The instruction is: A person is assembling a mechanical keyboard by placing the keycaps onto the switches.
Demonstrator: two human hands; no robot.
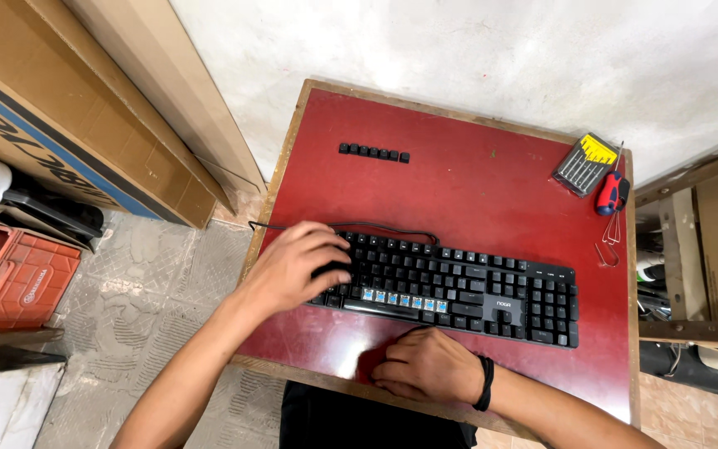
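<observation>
Right hand (427, 364) clenched, resting on the red bench (459, 191) just before the keyboard (450, 287). Left hand (297, 266) lies loose over the keyboard's left end. Keyboard: black plastic, long axis left to right, slightly skewed; seven bottom-row keycaps off, blue switches exposed. Removed keycaps (374, 152) lined up beyond.

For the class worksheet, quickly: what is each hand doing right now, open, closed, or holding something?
Left hand: open, fingers spread over the left end of the black keyboard, gripping nothing.
Right hand: curled loosely, resting on the red table in front of the keyboard; whether it holds anything cannot be told.
</observation>
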